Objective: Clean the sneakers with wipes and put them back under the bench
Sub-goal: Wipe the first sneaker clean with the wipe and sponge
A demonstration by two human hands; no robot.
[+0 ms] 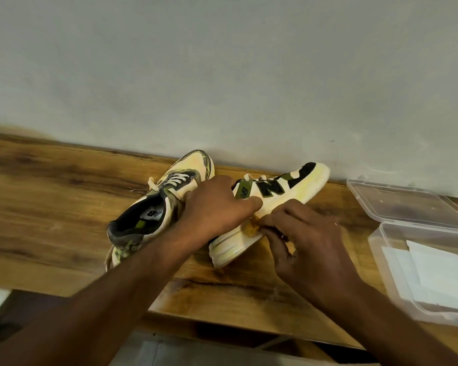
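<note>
Sneaker (273, 204) gripped between both hands' fingers (251, 202).

Box of wipes (434, 262) cut off at right edge; tilted sneaker's (270, 207) collar hidden behind left hand (217, 207).

A wooden surface (50, 186) with dark grain runs along a pale wall. Near its middle lies one sneaker (154, 210), its opening facing up. Just to its right a second sneaker (273, 204) is tipped on its side, with its heel end towards the near edge. At the right end stands a clear plastic box (418, 262), its lid open, holding white wipes (439, 270).
</note>
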